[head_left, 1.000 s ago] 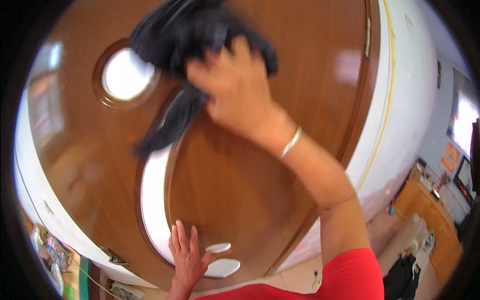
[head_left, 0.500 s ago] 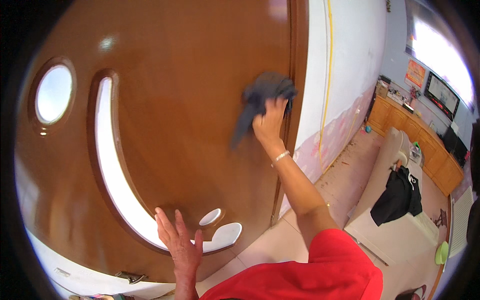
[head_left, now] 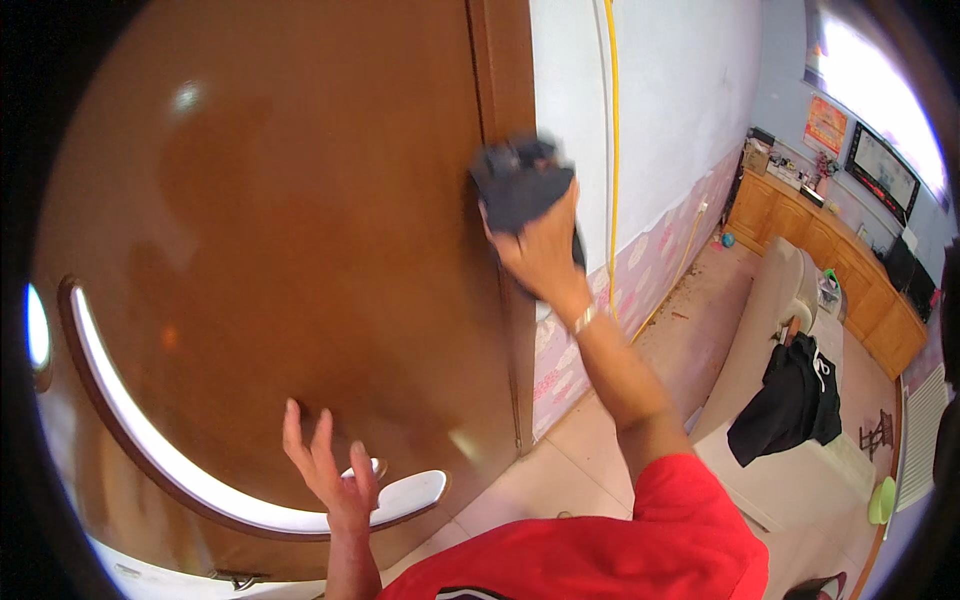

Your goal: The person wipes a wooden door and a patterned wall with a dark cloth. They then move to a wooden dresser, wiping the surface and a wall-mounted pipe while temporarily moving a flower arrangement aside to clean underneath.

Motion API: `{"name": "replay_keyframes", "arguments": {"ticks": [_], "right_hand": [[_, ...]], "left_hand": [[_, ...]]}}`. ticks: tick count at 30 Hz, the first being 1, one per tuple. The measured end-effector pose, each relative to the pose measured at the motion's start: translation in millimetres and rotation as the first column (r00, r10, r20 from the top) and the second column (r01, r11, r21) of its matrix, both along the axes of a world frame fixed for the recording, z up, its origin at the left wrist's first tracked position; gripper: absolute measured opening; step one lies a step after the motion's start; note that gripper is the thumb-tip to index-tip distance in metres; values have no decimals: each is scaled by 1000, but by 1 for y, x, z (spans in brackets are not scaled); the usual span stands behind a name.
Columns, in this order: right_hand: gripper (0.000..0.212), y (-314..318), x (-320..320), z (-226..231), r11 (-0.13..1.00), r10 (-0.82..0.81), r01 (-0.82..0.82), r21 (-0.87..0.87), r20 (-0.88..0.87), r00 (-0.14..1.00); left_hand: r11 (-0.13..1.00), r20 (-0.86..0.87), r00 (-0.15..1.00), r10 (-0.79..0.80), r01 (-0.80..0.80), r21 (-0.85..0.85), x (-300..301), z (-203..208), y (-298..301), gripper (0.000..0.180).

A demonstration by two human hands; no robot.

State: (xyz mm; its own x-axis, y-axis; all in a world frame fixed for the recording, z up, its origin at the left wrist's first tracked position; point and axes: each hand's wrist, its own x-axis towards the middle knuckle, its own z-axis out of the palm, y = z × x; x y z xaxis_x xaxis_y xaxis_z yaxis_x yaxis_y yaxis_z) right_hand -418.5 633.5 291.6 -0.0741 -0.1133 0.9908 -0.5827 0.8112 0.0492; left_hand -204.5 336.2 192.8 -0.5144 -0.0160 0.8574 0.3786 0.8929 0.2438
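Note:
A dark grey cloth (head_left: pixel 522 190) is bunched in my right hand (head_left: pixel 542 250), whose fingers wrap round it. It lies against the right edge of the brown door (head_left: pixel 330 230), by the door frame (head_left: pixel 508 80). My left hand (head_left: pixel 330 470) is at the lower part of the door, fingers spread and holding nothing. It overlaps the end of the curved white glass inset (head_left: pixel 190 480); whether its fingertips touch the door, I cannot tell. Part of an oval glass inset (head_left: pixel 38 325) shows at the far left.
Right of the frame, a yellow cable (head_left: pixel 613 150) runs down the white wall. A beige sofa (head_left: pixel 770 480) with black clothing (head_left: pixel 790 400) on it stands at the right. Behind it are a wooden cabinet (head_left: pixel 830 250), a wall-mounted screen (head_left: pixel 883 172) and a green bowl (head_left: pixel 882 500).
My right hand has moved the cloth from the door's surface to its edge and frame. The view has shifted right, so the glass insets sit further left. My left hand stays spread.

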Motion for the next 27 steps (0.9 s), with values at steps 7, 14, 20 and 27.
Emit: {"name": "replay_keyframes", "arguments": {"ticks": [7,14,20,27], "right_hand": [[43,8,-40,131,990,102,-136,-47,-435,895],[37,-3,-16,-117,978,200,-200,-55,-10,980],[49,6,47,-361,939,310,-100,-330,683,661],[58,-6,50,-246,727,530,-39,-686,524,667]], "left_hand": [[860,-411,836,363,-470,-196,-80,-22,10,49],[800,-469,796,384,-540,-261,-80,-19,2,57],[780,-477,786,392,-559,-280,-84,-15,4,63],[782,-455,812,366,-533,-323,-74,-16,-4,64]]}}
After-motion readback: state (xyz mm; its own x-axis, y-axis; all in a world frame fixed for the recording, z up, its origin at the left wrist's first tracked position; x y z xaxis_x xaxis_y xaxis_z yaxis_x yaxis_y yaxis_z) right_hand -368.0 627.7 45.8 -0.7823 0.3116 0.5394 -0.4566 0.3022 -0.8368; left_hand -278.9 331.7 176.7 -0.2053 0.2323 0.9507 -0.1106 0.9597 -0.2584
